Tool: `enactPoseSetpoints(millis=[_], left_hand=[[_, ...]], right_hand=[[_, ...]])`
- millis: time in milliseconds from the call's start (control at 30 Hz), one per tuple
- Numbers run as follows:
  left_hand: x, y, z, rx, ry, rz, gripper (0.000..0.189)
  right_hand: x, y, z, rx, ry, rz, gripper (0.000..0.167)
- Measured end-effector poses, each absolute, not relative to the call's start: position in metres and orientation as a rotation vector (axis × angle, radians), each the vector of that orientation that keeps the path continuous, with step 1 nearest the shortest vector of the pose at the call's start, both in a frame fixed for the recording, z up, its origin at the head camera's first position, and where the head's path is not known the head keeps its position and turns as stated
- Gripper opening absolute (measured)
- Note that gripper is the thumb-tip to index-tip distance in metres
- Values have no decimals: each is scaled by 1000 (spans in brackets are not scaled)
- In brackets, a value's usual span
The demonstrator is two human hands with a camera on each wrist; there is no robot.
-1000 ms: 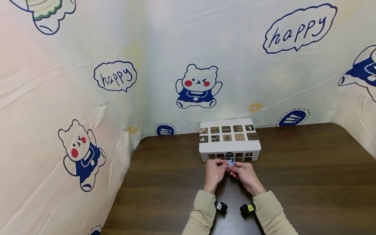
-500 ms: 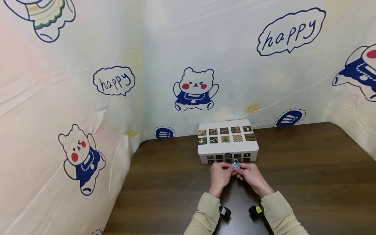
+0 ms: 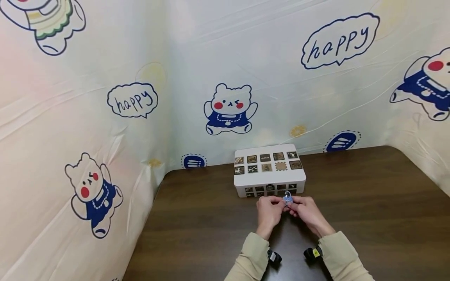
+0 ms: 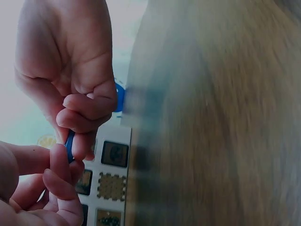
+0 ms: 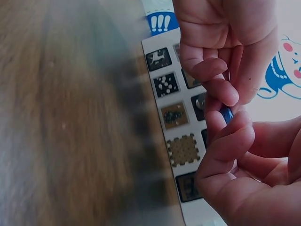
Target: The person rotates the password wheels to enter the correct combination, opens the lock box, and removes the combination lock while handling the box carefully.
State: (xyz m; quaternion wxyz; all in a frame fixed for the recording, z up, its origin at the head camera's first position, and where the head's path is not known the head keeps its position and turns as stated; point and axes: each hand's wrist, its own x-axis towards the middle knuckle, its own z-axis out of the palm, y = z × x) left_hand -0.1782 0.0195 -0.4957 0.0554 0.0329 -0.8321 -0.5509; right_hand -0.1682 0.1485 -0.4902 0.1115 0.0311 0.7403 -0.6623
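A small blue padlock (image 3: pixel 288 199) with a silvery shackle pointing up is held between both hands, just in front of the white box (image 3: pixel 268 179). My left hand (image 3: pixel 270 214) pinches it from the left side, and my right hand (image 3: pixel 309 214) pinches it from the right. Both wrist views show only a blue edge of the padlock (image 4: pixel 70 147) between the fingertips; the rest is hidden. Whether the shackle is locked cannot be told. The box is rectangular, with rows of dark and tan square pictures on its lid and front.
The box stands at the back of the dark brown wooden table (image 3: pixel 197 226), near a pale cloth wall (image 3: pixel 190 97) printed with bears and "happy" bubbles. Another cloth side hangs along the table's left edge. A small black camera is strapped at each sleeve cuff.
Both hands have moved right and slightly back from the box with the padlock, which earlier overlapped the box's front. The padlock has turned a little. The head view has shifted slightly.
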Motion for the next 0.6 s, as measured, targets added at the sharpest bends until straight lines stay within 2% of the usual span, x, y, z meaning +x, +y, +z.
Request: enactPoseSetpoints(millis=[600], left_hand=[[-175,47,-503,82,-2574,-1652,5]], right_hand=[[-155,176,-498,194,2209,-1936,33]])
